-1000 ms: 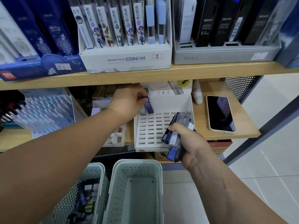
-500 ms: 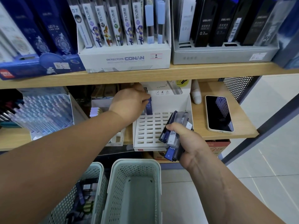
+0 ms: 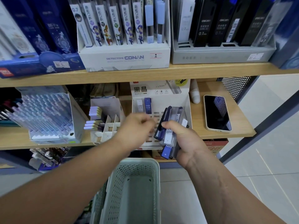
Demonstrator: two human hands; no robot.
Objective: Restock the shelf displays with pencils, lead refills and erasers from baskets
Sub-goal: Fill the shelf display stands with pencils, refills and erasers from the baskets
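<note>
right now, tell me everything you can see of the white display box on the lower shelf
The display box looks like white cardboard: a tall back card with black characters, sloped side walls, a floor of small slots. It stands upright on the lower shelf. At its back left stand a clear refill case and a blue refill case, both marked HB 0.5. The left hand and right hand, which grips more cases, hide its front.
</note>
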